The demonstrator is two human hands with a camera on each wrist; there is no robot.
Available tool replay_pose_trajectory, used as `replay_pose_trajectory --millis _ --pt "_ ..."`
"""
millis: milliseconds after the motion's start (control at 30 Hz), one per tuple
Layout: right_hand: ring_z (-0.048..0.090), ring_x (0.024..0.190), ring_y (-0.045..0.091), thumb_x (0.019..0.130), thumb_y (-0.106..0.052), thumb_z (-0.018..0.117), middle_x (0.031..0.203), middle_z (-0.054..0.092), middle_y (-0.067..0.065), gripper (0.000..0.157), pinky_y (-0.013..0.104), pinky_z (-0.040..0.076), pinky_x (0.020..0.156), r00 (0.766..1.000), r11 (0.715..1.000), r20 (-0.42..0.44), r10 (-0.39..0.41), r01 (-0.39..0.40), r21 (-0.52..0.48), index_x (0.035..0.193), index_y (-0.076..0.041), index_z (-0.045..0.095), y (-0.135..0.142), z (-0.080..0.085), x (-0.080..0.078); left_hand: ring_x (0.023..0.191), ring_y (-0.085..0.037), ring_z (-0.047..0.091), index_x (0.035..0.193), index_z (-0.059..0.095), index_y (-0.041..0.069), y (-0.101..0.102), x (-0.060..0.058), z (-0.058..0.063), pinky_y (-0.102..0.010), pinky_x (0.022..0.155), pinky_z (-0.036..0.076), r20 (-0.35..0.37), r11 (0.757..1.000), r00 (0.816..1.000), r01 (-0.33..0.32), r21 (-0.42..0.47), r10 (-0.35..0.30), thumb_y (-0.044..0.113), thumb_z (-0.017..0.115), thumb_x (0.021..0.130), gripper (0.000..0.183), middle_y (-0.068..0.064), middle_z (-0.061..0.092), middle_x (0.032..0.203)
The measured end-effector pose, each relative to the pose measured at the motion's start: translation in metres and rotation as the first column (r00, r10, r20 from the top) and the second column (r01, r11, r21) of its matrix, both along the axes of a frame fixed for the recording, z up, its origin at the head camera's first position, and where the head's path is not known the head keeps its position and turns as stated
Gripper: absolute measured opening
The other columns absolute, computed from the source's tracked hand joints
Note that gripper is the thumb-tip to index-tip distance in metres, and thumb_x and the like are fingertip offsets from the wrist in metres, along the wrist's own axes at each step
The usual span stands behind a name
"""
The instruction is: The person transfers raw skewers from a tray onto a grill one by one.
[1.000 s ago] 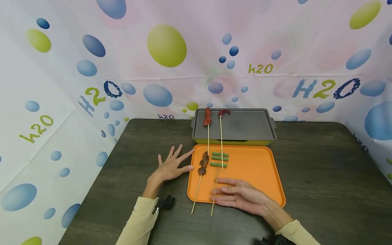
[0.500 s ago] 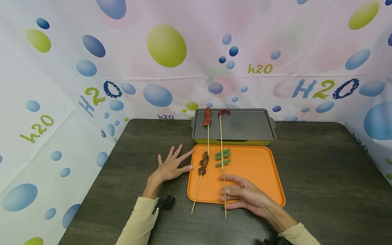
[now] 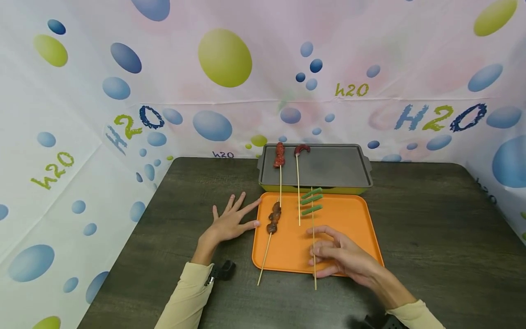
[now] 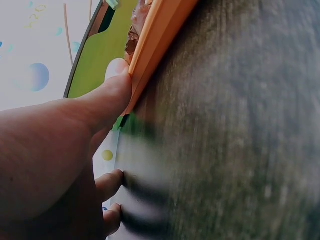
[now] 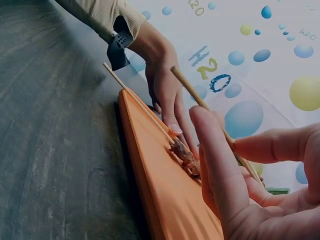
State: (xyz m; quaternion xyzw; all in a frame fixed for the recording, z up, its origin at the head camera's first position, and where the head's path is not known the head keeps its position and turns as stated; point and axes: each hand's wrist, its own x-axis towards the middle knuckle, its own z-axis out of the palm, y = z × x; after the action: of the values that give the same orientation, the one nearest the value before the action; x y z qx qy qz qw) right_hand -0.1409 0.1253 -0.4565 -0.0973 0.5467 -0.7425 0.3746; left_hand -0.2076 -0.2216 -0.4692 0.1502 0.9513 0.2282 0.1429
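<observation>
Between thumb and fingers, my right hand [image 3: 343,253] pinches the stick of a skewer [image 3: 312,208] threaded with three green pieces, its top end near the grill pan's front edge. The stick also shows in the right wrist view. My left hand [image 3: 231,224] lies spread on the table, thumb and index fingertip touching the left rim of the orange tray [image 3: 341,228]. On the tray's left side lies a brown meat skewer [image 3: 273,219], its stick jutting past the front rim. In the left wrist view the thumb [image 4: 117,75] meets the tray's side.
Behind the tray stands a rectangular grill pan [image 3: 333,164] with a grey top. A red meat skewer [image 3: 279,155] and a curled dark red skewer [image 3: 302,149] lie on it, sticks reaching over the tray. A printed curtain [image 3: 263,68] hangs behind the dark table [image 3: 431,228].
My right hand has moved right and slightly forward with the green skewer, passing the curled skewer's stick. The green pieces now tilt up to the right. My left hand has stayed in place.
</observation>
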Motion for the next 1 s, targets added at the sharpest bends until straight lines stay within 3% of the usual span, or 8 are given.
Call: replay_pose_trajectory --millis 367,500,767,1000 --pt "0.071 0.097 0.027 0.105 -0.009 0.060 0.105 0.066 0.015 0.061 0.044 0.062 0.076 0.998 0.997 -0.011 0.059 -0.059 0.051 0.154 0.002 0.027 0.005 0.013 -0.001 0.156 -0.042 -0.006 0.164 0.030 0.035 -0.001 0.000 0.003 -0.082 0.105 -0.013 0.008 1.000 1.000 -0.003 -0.001 0.003 0.053 0.058 0.102 0.070 -0.012 0.003 0.172" --pt "0.071 0.098 0.028 0.105 -0.011 0.060 0.106 0.066 0.016 0.061 0.045 0.062 0.077 0.997 0.996 -0.052 0.060 -0.056 0.071 0.156 0.002 0.028 0.010 0.017 -0.002 0.156 -0.042 -0.006 0.163 0.030 0.035 0.000 0.001 0.003 -0.082 0.106 -0.013 0.012 1.000 1.000 -0.001 -0.001 0.001 0.053 0.057 0.102 0.070 -0.012 0.004 0.172" --pt "0.070 0.100 0.025 0.104 -0.017 0.064 0.114 0.065 0.016 0.065 0.048 0.061 0.079 0.984 0.978 -0.147 -0.096 0.121 0.169 0.160 -0.003 0.034 0.023 0.021 -0.014 0.156 -0.043 -0.005 0.163 0.031 0.036 0.002 0.001 0.006 -0.082 0.106 -0.013 0.012 1.000 1.000 -0.006 -0.004 0.006 0.052 0.058 0.102 0.069 -0.012 0.005 0.172" --pt "0.074 0.100 0.020 0.102 -0.014 0.068 0.116 0.074 0.009 0.061 0.042 0.061 0.080 0.936 0.926 -0.167 -0.311 0.338 0.171 0.153 0.006 0.041 0.029 0.019 -0.031 0.156 -0.042 -0.005 0.163 0.030 0.036 0.002 0.002 0.005 -0.082 0.106 -0.012 0.012 1.000 1.000 -0.007 -0.010 0.007 0.053 0.058 0.102 0.069 -0.012 0.005 0.172"
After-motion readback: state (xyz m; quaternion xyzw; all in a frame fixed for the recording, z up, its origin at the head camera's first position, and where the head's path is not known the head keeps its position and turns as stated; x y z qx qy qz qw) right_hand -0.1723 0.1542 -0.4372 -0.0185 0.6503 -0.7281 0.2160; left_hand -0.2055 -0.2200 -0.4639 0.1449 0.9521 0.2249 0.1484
